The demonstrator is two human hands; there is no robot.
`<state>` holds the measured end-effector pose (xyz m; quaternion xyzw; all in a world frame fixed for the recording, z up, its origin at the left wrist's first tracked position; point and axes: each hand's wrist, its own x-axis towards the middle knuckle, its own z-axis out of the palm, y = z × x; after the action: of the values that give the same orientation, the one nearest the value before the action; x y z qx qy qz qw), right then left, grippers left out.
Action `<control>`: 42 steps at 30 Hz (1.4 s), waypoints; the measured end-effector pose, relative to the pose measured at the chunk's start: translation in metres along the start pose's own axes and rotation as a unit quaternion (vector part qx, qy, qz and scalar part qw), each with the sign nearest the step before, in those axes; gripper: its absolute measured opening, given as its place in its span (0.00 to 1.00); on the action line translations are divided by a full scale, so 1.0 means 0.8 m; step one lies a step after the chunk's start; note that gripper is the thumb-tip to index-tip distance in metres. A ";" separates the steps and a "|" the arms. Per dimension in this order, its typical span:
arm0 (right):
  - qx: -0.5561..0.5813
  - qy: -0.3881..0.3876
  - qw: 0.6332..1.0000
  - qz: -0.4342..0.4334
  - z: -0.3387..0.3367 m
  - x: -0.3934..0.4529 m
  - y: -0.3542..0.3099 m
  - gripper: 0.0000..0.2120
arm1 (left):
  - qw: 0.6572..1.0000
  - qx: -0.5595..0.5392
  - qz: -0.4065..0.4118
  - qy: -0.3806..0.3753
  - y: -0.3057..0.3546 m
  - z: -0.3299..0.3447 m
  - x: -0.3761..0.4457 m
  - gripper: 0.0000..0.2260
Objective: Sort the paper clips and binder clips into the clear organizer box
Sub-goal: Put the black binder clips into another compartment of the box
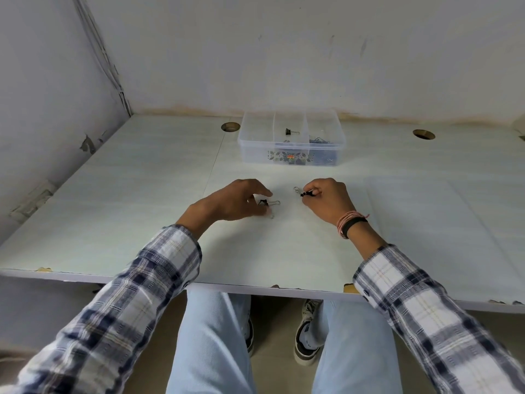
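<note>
Left hand (237, 200) and right hand (326, 194) each pinch a binder clip; box (289, 155) sticker unreadable.

The organizer box (291, 139) sits at the back of the worktop (113, 211), near the wall. One binder clip (291, 132) lies in its middle compartment, paper clips (321, 140) in the right one. Nearer the person, the left hand (238, 199) and right hand (326, 197) rest side by side, each at a small clip.

White desk (142, 194), scuffed white walls (284, 52)
</note>
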<state>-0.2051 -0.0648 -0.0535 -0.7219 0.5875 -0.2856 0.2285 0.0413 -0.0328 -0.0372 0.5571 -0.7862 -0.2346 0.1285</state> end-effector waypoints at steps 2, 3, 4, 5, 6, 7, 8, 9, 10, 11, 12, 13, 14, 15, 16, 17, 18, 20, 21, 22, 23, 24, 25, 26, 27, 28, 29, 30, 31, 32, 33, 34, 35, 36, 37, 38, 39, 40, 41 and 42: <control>-0.002 0.001 1.000 -0.003 0.001 0.000 -0.001 0.10 | 0.999 0.006 -0.018 -0.045 -0.004 0.000 -0.001 0.28; -0.002 0.001 1.000 -0.004 0.002 0.001 -0.002 0.10 | 0.999 0.007 -0.018 -0.047 -0.005 0.000 0.000 0.28; -0.003 0.002 1.000 -0.004 0.002 0.001 -0.003 0.10 | 0.999 0.009 -0.013 -0.039 -0.005 0.000 0.001 0.26; -0.004 0.003 1.000 -0.005 0.003 0.001 -0.003 0.10 | 1.000 0.014 -0.002 -0.028 -0.005 0.000 0.002 0.24; -0.003 0.005 1.000 -0.004 0.003 0.000 -0.003 0.10 | 1.000 0.020 0.011 -0.017 -0.005 0.001 0.003 0.20; 0.000 0.007 1.000 -0.004 0.003 0.000 -0.003 0.10 | 0.999 0.025 0.022 -0.009 -0.005 0.002 0.004 0.18; 0.002 0.009 1.000 -0.003 0.002 -0.001 -0.003 0.10 | 0.999 0.026 0.029 -0.001 -0.005 0.004 0.003 0.15; 0.006 0.011 1.000 -0.002 0.002 -0.002 -0.003 0.10 | 0.999 0.025 0.034 0.008 -0.005 0.006 0.003 0.14; 0.010 0.013 1.000 0.001 0.002 -0.001 -0.002 0.10 | 0.999 0.024 0.035 0.018 -0.004 0.008 0.003 0.13; 0.014 0.014 1.000 0.003 0.003 -0.001 -0.002 0.10 | 0.999 0.022 0.032 0.028 -0.003 0.010 0.002 0.13; 0.018 0.015 1.000 0.007 0.003 -0.001 -0.001 0.10 | 0.999 0.020 0.029 0.036 -0.002 0.011 0.002 0.13; 0.025 0.015 1.000 0.012 0.003 -0.001 -0.001 0.10 | 0.999 0.019 0.025 0.042 -0.001 0.012 0.003 0.13; 0.037 0.013 0.999 0.019 0.003 0.000 -0.001 0.09 | 0.998 0.016 0.023 0.048 -0.001 0.013 0.003 0.12; 0.056 0.010 0.998 0.028 0.003 0.001 0.000 0.08 | 0.998 0.008 0.021 0.055 0.000 0.013 0.003 0.12; 0.083 0.006 0.996 0.041 0.002 0.000 0.000 0.07 | 0.998 -0.007 0.017 0.065 -0.001 0.013 0.002 0.11; 0.116 0.001 0.991 0.060 0.001 0.001 -0.001 0.06 | 0.996 -0.030 0.010 0.079 -0.001 0.013 0.003 0.10; 0.152 -0.003 0.985 0.080 0.000 0.002 -0.002 0.05 | 0.994 -0.061 -0.002 0.093 -0.002 0.013 0.003 0.09; 0.229 -0.002 0.968 0.103 -0.004 0.007 -0.004 0.04 | 0.979 -0.163 -0.037 0.113 -0.001 0.010 0.007 0.08; 0.265 -0.001 0.958 0.109 -0.007 0.011 -0.007 0.03 | 0.965 -0.230 -0.049 0.118 0.002 0.006 0.009 0.08; 0.296 0.003 0.948 0.115 -0.011 0.016 -0.011 0.04 | 0.947 -0.291 -0.054 0.125 0.005 0.001 0.012 0.09; 0.324 0.008 0.938 0.122 -0.017 0.022 -0.016 0.04 | 0.930 -0.338 -0.055 0.134 0.008 -0.005 0.017 0.09; 0.345 0.015 0.930 0.126 -0.024 0.029 -0.023 0.03 | 0.915 -0.373 -0.057 0.143 0.012 -0.012 0.023 0.10; 0.360 0.022 0.924 0.126 -0.031 0.038 -0.030 0.02 | 0.901 -0.403 -0.060 0.151 0.016 -0.020 0.031 0.10; 0.367 0.029 0.922 0.121 -0.037 0.048 -0.037 0.01 | 0.887 -0.430 -0.062 0.157 0.021 -0.030 0.041 0.11; 0.367 0.036 0.922 0.118 -0.042 0.061 -0.043 0.00 | 0.876 -0.449 -0.063 0.161 0.025 -0.040 0.053 0.11; 0.359 0.046 0.925 0.117 -0.045 0.076 -0.048 0.00 | 0.870 -0.458 -0.067 0.166 0.030 -0.052 0.067 0.11; 0.349 0.054 0.928 0.122 -0.048 0.092 -0.052 0.01 | 0.868 -0.459 -0.075 0.175 0.034 -0.063 0.083 0.11; 0.340 0.058 0.930 0.129 -0.050 0.110 -0.055 0.01 | 0.868 -0.452 -0.089 0.185 0.039 -0.074 0.100 0.11; 0.333 0.055 0.931 0.136 -0.052 0.127 -0.061 0.02 | 0.869 -0.443 -0.106 0.196 0.043 -0.084 0.119 0.11; 0.330 0.047 0.932 0.141 -0.053 0.144 -0.064 0.03 | 0.871 -0.429 -0.127 0.204 0.046 -0.092 0.137 0.12; 0.325 0.037 0.934 0.145 -0.054 0.158 -0.070 0.05 | 0.874 -0.413 -0.152 0.206 0.049 -0.098 0.155 0.12; 0.319 0.028 0.935 0.149 -0.054 0.170 -0.073 0.06 | 0.878 -0.397 -0.175 0.205 0.050 -0.102 0.170 0.13; 0.306 0.018 0.939 0.154 -0.053 0.179 -0.076 0.05 | 0.882 -0.381 -0.195 0.199 0.052 -0.103 0.182 0.14; 0.295 0.010 0.943 0.156 -0.053 0.185 -0.079 0.03 | 0.886 -0.368 -0.208 0.190 0.052 -0.102 0.191 0.14; 0.282 0.009 0.946 0.160 -0.052 0.191 -0.076 0.04 | 0.890 -0.358 -0.214 0.183 0.053 -0.101 0.196 0.12; 0.267 0.019 0.950 0.159 -0.051 0.194 -0.072 0.05 | 0.893 -0.349 -0.218 0.180 0.052 -0.100 0.199 0.10; 0.239 0.044 0.959 0.148 -0.050 0.193 -0.067 0.06 | 0.896 -0.338 -0.221 0.187 0.050 -0.098 0.199 0.09; 0.200 0.082 0.968 0.123 -0.049 0.191 -0.059 0.08 | 0.899 -0.317 -0.221 0.205 0.047 -0.095 0.196 0.08; 0.158 0.125 0.975 0.098 -0.047 0.187 -0.051 0.10 | 0.903 -0.286 -0.213 0.238 0.043 -0.091 0.192 0.08; 0.116 0.164 0.976 0.081 -0.045 0.182 -0.043 0.10 | 0.905 -0.248 -0.198 0.284 0.036 -0.085 0.186 0.09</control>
<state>-0.1836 -0.2004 0.0169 -0.5834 0.6366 -0.4469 0.2337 -0.0019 -0.1802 0.0271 0.6944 -0.5067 -0.2740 0.4313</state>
